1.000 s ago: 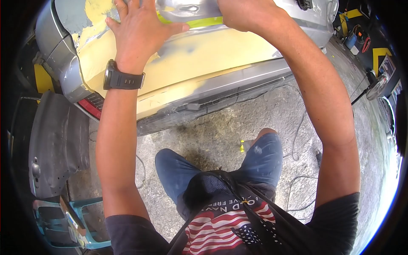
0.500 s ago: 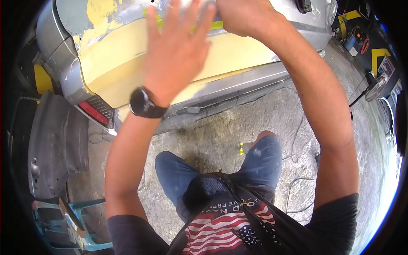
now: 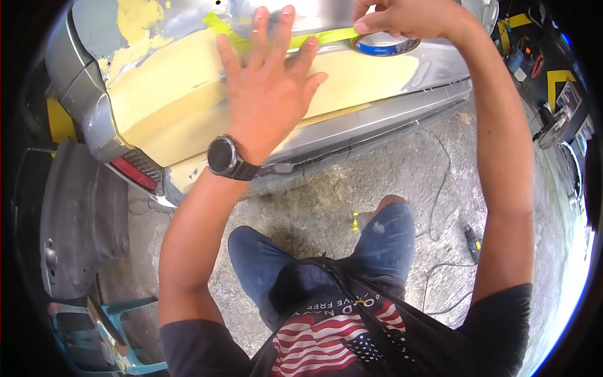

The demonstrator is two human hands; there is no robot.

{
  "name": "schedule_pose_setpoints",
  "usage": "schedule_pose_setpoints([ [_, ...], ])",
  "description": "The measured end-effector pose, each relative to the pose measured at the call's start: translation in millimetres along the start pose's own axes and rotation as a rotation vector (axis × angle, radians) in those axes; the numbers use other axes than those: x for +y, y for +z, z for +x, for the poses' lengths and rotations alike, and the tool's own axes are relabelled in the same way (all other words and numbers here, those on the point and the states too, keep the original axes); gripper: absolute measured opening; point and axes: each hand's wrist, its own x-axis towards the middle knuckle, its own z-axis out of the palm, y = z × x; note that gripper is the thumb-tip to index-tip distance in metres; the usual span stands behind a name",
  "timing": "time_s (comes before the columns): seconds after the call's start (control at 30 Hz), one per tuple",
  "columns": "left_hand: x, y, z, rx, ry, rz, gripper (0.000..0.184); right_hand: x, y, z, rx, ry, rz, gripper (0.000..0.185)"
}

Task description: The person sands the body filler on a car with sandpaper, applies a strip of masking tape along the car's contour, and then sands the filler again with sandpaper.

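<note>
A strip of yellow-green masking tape (image 3: 336, 36) runs along the upper edge of the yellow filler area on a silver car panel (image 3: 358, 75). My left hand (image 3: 267, 88) lies with fingers spread over the strip, fingertips on the tape and panel. To its right, my right hand (image 3: 402, 17) pinches the tape roll (image 3: 386, 49) by its upper rim. The roll has a blue inner core, and the strip reaches from it leftward under my left fingers. The strip's left end (image 3: 215, 22) shows past my left hand.
A red tail light (image 3: 135, 171) sits at the panel's lower left. A grey loose body panel (image 3: 81, 220) and a teal stool (image 3: 135, 339) stand at left. On the concrete floor lie a cable (image 3: 440, 267), a black-and-yellow tool (image 3: 472, 244) and a yellow tape scrap (image 3: 355, 221).
My right hand has moved to the right with the roll, drawing out more tape. My left hand has shifted slightly right and down along the strip.
</note>
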Motion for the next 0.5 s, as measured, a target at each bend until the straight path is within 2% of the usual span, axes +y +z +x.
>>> schedule_pose_setpoints([
  [0.03,-0.8,-1.5,0.0,0.006,0.010,0.028,0.043,1.5,-5.8,-6.2,-0.094,0.094,0.088,0.032],
  [0.07,-1.7,-1.2,-0.8,0.006,0.012,0.025,0.043,6.6,-4.3,-9.4,-0.094,0.099,0.089,0.032],
  [0.13,-3.8,-0.7,-2.2,-0.043,-0.013,0.006,0.038,20.9,3.9,-14.9,0.027,0.050,0.080,0.032],
  [0.17,-3.6,-0.7,-2.3,-0.039,-0.014,0.006,0.038,33.9,12.9,-7.3,0.071,-0.112,-0.062,0.031],
  [0.27,-2.6,-1.4,-2.4,-0.014,0.006,0.001,0.039,42.9,21.8,-6.7,0.087,-0.048,-0.036,0.028],
  [0.3,-2.0,-2.1,-2.4,-0.030,0.000,0.008,0.040,39.7,25.1,-11.7,0.176,-0.137,-0.061,0.024],
  [0.33,-1.0,-2.7,-2.4,-0.046,-0.003,0.013,0.042,36.6,29.1,-10.5,0.178,-0.134,-0.059,0.024],
  [0.43,-1.9,-2.2,-3.9,-0.040,0.004,0.010,0.045,19.1,38.1,-6.5,0.217,0.095,-0.268,0.019],
  [0.5,0.4,-5.4,-2.9,-0.068,-0.003,0.026,0.043,15.4,43.5,-4.3,0.227,0.116,-0.303,0.019],
])
